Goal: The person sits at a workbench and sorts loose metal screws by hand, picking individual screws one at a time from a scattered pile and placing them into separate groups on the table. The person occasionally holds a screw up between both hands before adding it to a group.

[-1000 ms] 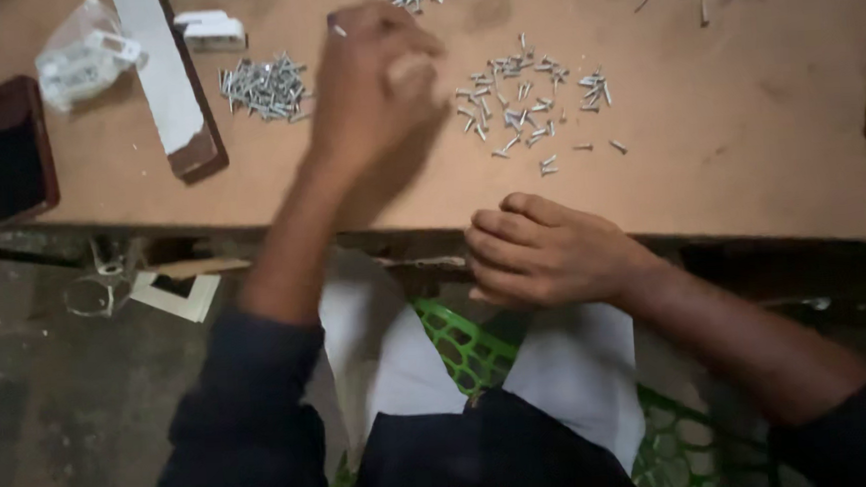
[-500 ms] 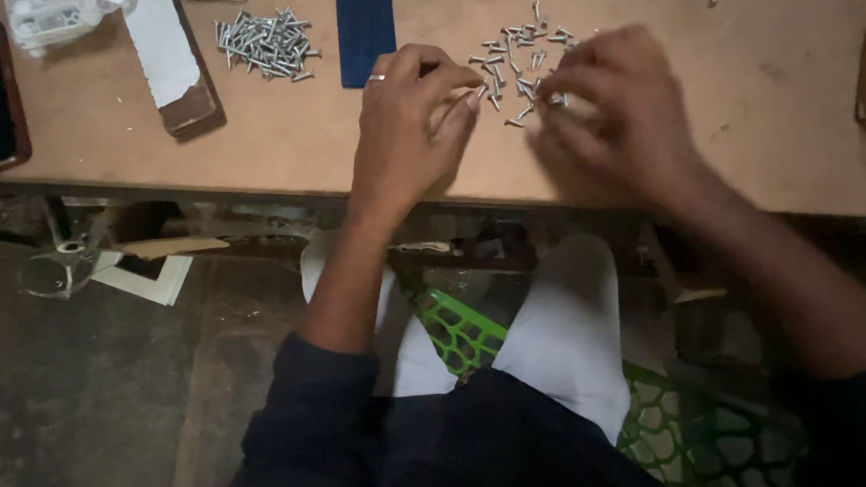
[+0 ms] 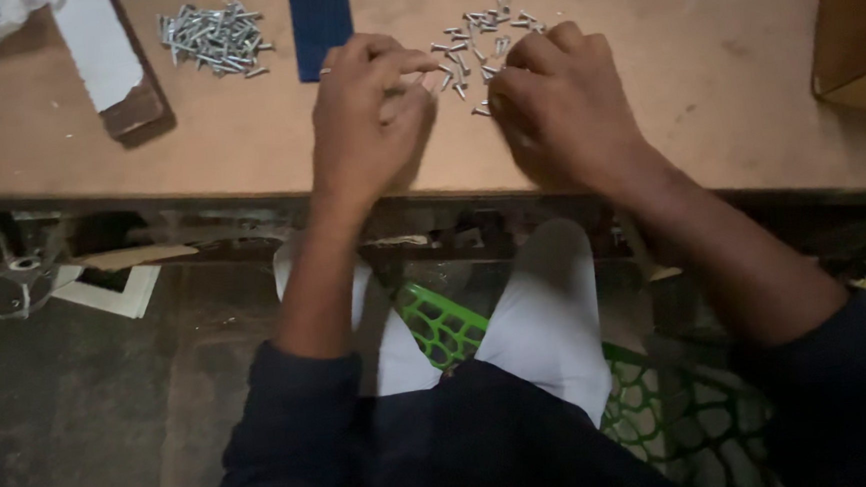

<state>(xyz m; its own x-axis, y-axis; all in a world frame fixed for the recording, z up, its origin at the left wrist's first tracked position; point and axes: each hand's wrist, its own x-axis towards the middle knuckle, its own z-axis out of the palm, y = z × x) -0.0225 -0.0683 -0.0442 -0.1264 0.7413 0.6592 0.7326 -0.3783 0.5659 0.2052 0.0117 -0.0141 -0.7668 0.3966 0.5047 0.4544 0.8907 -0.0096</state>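
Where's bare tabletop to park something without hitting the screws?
Free: the stretch between the right hand and the wooden box at the right edge; also the front strip between the dark block and the left hand. Crowded: the small screws at both hands, the larger screw pile, and the blue strip.

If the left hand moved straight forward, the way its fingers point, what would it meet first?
Probably the scattered small screws beside the fingertips of the left hand; depth is hard to judge.
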